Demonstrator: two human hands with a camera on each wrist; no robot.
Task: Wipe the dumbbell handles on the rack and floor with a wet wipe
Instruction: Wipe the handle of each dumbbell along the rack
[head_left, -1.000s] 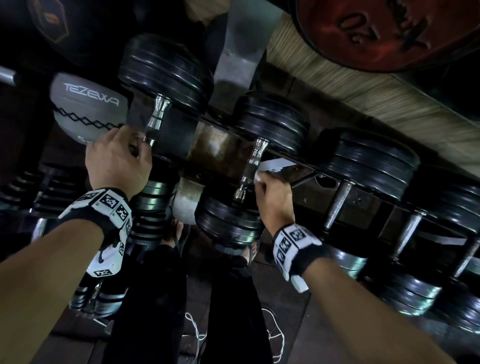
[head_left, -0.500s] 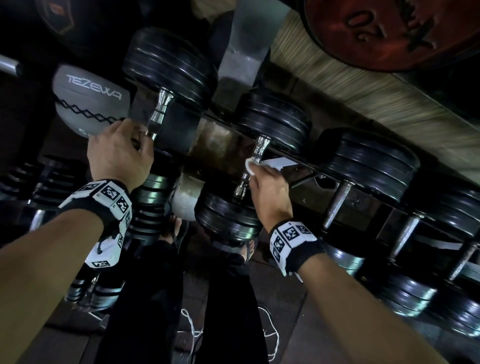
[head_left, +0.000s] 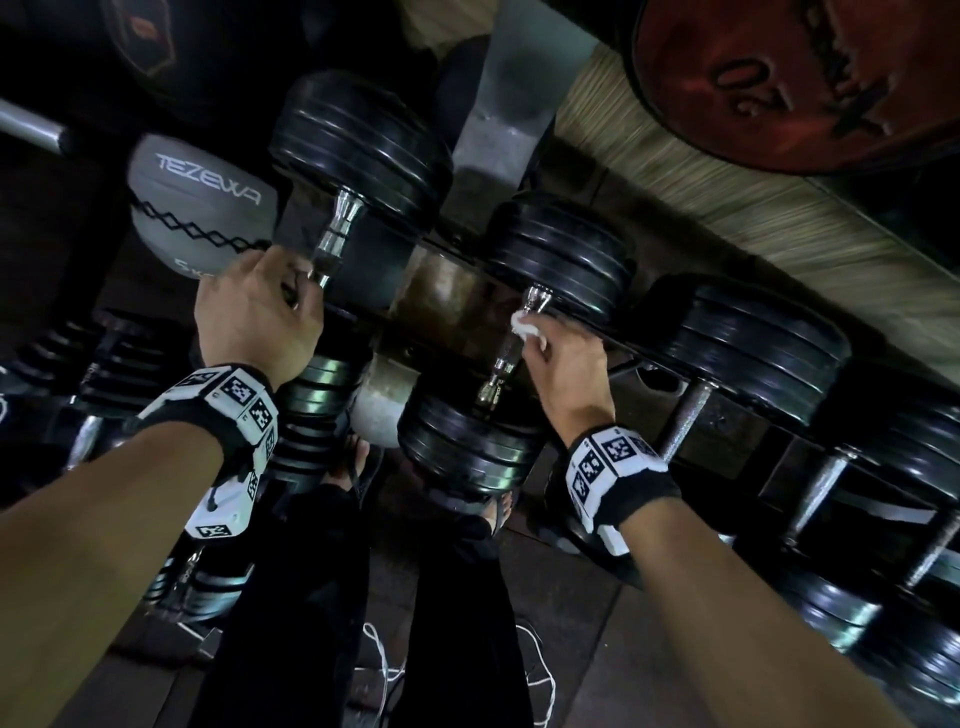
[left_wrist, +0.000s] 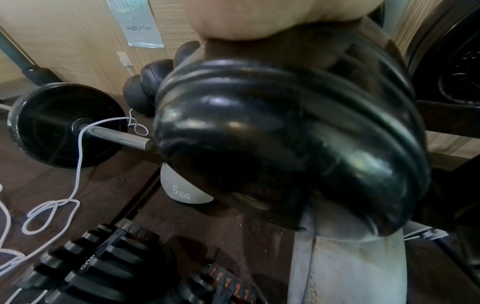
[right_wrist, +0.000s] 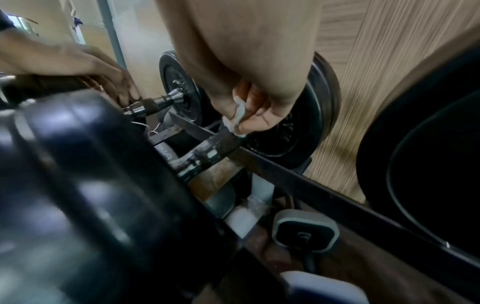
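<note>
From the head view, your left hand (head_left: 257, 312) is curled around the chrome handle of the leftmost dumbbell (head_left: 358, 140) on the rack (head_left: 644, 358), while your right hand (head_left: 563, 366) pinches a crumpled white wet wipe (head_left: 525, 325) against the far end of the second dumbbell's handle (head_left: 506, 358), close to its rear plates. A grey medicine ball (head_left: 202, 208) sits left of your left hand, and a red weight plate (head_left: 789, 78) shows at the upper right. In your left wrist view, the dumbbell's black front head (left_wrist: 285, 144) fills the frame, with your fingers out of sight; a barbell (left_wrist: 70, 125) and white cord (left_wrist: 64, 201) lie on the floor. In your right wrist view, your fingers (right_wrist: 259, 115) fold the wipe (right_wrist: 237, 117) onto the handle (right_wrist: 207, 152), and your left hand (right_wrist: 85, 67) grips its own handle beyond.
</note>
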